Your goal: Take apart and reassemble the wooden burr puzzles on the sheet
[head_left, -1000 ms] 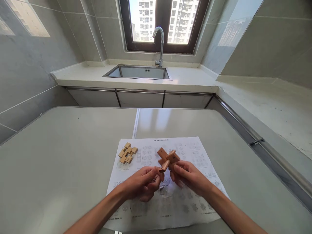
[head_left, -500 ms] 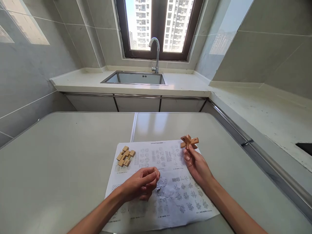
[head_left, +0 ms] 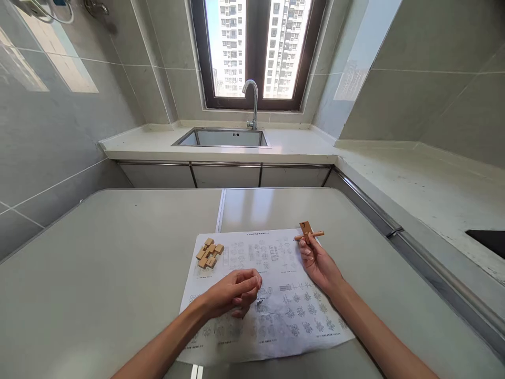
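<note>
Between the thumb and fingers of my right hand [head_left: 320, 264], a wooden interlocking puzzle [head_left: 305, 229] of crossed pieces is held up over the sheet's far right corner. One flat piece bears a dark mark, and another sticks out sideways. My left hand [head_left: 241, 292] hovers over the middle of the printed paper sheet [head_left: 276, 321], fingers curled and thumb against the forefinger, with nothing visible in them. Lying on the sheet's far left part is a second wooden puzzle [head_left: 209, 252], lighter, with several blocky ends. Small line drawings of puzzle shapes cover the paper.
The pale table [head_left: 118, 273] has a seam running away from me. Beyond it stand a counter [head_left: 300, 152] with a sink [head_left: 229, 138], a tap [head_left: 255, 102] and a window [head_left: 256, 52]. Another counter [head_left: 426, 179] runs along the right.
The puzzle in my right hand has turned, so a flat marked piece now faces me. My left hand keeps its curled pose. The view has tilted up slightly.
</note>
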`<state>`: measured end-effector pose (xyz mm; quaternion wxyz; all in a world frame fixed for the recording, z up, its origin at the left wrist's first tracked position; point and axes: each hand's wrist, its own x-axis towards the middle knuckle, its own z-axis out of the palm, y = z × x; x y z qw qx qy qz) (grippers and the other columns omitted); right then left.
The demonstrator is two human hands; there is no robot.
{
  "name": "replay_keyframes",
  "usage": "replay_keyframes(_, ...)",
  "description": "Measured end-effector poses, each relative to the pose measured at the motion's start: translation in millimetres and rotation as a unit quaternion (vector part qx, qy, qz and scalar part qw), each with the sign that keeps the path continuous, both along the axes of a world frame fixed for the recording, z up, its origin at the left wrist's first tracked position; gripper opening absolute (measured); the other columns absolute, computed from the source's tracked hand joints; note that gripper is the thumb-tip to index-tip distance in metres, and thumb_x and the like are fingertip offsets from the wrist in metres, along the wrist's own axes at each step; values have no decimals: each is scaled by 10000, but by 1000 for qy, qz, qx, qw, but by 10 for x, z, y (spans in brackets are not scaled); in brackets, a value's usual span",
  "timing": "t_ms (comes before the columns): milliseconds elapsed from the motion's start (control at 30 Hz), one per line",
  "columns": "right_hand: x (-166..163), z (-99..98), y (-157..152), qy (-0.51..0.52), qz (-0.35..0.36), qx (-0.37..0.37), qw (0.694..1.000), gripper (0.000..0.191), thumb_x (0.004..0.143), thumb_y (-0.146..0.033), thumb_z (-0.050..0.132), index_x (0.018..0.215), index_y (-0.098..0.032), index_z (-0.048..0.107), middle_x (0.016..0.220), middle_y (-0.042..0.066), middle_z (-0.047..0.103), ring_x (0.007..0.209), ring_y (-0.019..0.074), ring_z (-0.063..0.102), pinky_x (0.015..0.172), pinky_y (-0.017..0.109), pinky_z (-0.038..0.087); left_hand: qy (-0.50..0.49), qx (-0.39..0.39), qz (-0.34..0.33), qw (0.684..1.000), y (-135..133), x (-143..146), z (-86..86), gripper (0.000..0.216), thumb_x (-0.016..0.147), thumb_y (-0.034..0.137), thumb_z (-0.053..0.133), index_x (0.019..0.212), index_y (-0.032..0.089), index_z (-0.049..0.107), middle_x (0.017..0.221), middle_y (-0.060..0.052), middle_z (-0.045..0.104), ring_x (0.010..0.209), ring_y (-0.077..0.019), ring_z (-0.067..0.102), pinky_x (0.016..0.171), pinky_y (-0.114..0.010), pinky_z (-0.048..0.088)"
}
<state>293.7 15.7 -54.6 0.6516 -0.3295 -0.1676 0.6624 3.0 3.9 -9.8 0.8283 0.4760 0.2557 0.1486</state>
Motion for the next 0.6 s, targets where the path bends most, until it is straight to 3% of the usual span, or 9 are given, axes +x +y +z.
replay_keyframes(167, 6, 35, 8, 4, 27, 4, 1000, 329, 834, -377, 905, 935, -190, 654, 778, -39, 598, 540, 49, 512, 440, 111, 508, 29, 77, 36, 996, 104, -102, 150, 559, 826, 694, 783, 884, 200, 529, 611, 109, 342, 450, -47, 224, 383, -167, 293)
replay_keyframes(267, -44, 54, -7, -9, 48, 3, 999, 365, 807, -402, 927, 905, -194, 643, 751, -47, 603, 520, 44, 503, 419, 113, 468, 61, 159, 126, 977, 214, -249, 316, 555, 829, 698, 768, 867, 207, 513, 608, 111, 330, 461, -55, 249, 422, -188, 344)
replay_keyframes(367, -131, 62, -54, -31, 73, 3, 997, 392, 761, -384, 961, 877, -179, 647, 757, -29, 639, 521, 43, 519, 415, 123, 439, 113, 257, 264, 923, 297, -432, 445, 499, 936, 686, 635, 852, 212, 502, 621, 94, 340, 497, -82, 323, 495, -211, 367)
replay_keyframes(467, -213, 69, -107, -58, 99, 14, 993, 402, 745, -378, 970, 879, -172, 653, 776, -9, 670, 556, 66, 559, 442, 150, 450, 184, 345, 356, 849, 346, -603, 473, 415, 935, 604, 686, 910, 198, 601, 755, 10, 557, 693, -156, 526, 645, -262, 452)
replay_keyframes(533, -245, 80, -132, -75, 118, 23, 990, 416, 737, -394, 973, 880, -165, 655, 781, -4, 674, 570, 77, 568, 453, 166, 448, 218, 399, 366, 812, 372, -695, 433, 385, 845, 554, 793, 922, 197, 671, 927, -48, 654, 944, -242, 597, 833, -331, 509)
replay_keyframes(600, -257, 95, -147, -92, 134, 30, 986, 434, 731, -418, 972, 874, -158, 655, 789, -2, 673, 572, 80, 564, 462, 180, 445, 270, 509, 305, 759, 399, -766, 360, 411, 810, 530, 814, 1056, 216, 714, 1187, -93, 698, 1194, -326, 574, 1032, -437, 488)
